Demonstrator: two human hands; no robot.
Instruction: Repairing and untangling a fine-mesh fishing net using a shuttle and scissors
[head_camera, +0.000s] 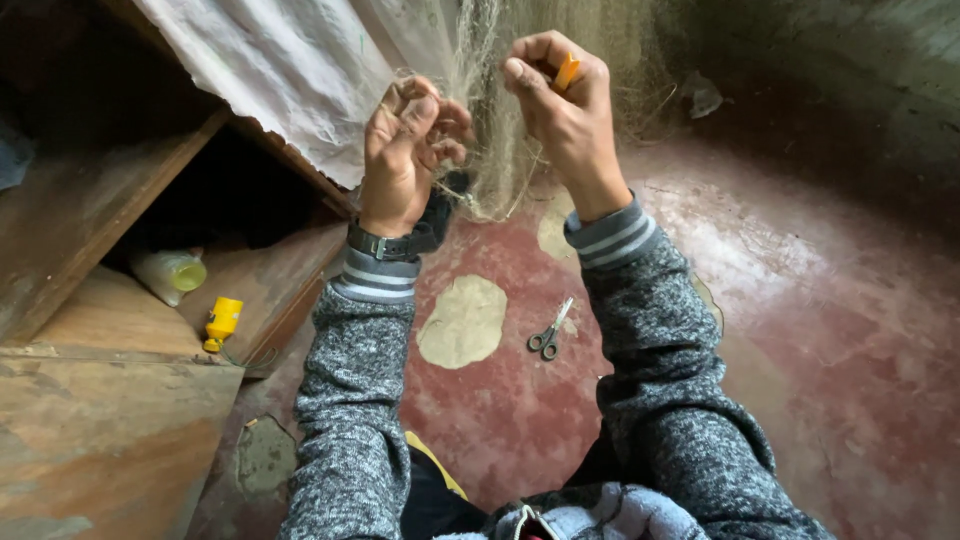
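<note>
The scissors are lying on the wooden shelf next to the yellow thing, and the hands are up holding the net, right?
Not quite. The scissors lie on the red floor between the person's arms, not on the wooden shelf. The head view shows this. The rest holds: the left hand and right hand are raised, holding the net.

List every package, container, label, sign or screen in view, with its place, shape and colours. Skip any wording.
Plastic bottle: lying on its side on the wooden shelf at left, pale cylinder with a yellow-green cap.
Small yellow container: on the same shelf, nearer the edge, squat and bright yellow.
No labels, signs or screens can be made out.
</note>
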